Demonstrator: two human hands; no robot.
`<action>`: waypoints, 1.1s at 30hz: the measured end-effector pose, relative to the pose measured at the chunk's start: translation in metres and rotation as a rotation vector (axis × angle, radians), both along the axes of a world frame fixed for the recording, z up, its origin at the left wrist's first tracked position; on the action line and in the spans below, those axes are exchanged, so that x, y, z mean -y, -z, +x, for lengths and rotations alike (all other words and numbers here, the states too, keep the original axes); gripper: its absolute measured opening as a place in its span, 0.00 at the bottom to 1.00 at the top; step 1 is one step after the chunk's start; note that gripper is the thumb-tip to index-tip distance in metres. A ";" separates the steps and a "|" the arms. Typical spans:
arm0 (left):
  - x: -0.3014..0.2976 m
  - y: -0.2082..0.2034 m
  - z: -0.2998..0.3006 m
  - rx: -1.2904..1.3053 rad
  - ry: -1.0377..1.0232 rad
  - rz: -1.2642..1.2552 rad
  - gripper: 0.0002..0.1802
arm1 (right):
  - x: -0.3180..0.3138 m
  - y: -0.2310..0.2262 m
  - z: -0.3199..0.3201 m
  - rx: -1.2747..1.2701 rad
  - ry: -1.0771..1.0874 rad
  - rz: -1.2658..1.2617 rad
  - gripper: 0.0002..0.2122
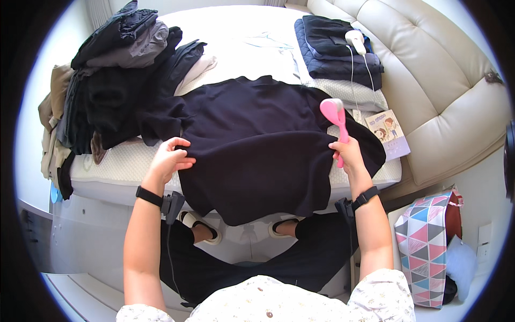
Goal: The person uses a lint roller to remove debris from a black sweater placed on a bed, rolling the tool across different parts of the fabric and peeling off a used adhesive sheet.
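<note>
A black garment [257, 166] is spread over the near edge of the bed, and its lower part hangs down toward my lap. At its left edge, the thumb and fingers of my left hand [173, 156] close on the cloth. My right hand [347, 153] is closed around the handle of a pink tool [336, 115] with a rounded, pale-edged head that points up and away. That hand's fingertips also touch the garment's right edge. What the tool's head is for cannot be made out.
Piled dark and beige clothes [102, 91] stand at the left of the bed [214, 21]. Folded dark clothes [332, 53] lie far right, topped by a white corded device [355, 40]. A booklet [387, 134] rests by the beige headboard [424, 70]. A triangle-patterned bag [424, 247] stands lower right.
</note>
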State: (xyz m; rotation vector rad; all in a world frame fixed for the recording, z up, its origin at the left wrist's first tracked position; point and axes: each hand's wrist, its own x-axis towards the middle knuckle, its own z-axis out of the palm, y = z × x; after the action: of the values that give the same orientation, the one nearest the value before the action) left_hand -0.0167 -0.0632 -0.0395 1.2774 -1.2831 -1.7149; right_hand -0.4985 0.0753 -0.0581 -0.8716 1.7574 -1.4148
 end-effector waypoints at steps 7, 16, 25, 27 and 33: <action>0.059 -0.017 0.009 -0.019 -0.089 -0.359 0.24 | 0.053 -0.023 -0.019 -0.097 0.165 -0.248 0.04; 0.024 0.038 0.009 0.583 0.001 -0.645 0.28 | 0.024 0.008 -0.043 -0.747 0.045 -0.028 0.14; -0.018 0.048 0.004 0.329 -0.136 -0.437 0.10 | -0.030 0.035 -0.016 -0.341 -0.029 0.010 0.08; -0.025 0.044 0.007 0.305 -0.178 -0.477 0.07 | -0.039 0.028 -0.024 -0.512 0.005 0.119 0.09; -0.040 0.069 0.031 0.548 -0.020 -0.963 0.14 | -0.066 0.008 -0.016 -1.092 -0.038 -0.019 0.15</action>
State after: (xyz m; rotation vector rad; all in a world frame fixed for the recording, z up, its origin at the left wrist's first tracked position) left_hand 0.0144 -0.0228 -0.1081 1.1320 -2.0280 -0.5178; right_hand -0.5148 0.1415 -0.0661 -1.8997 2.4346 -0.9446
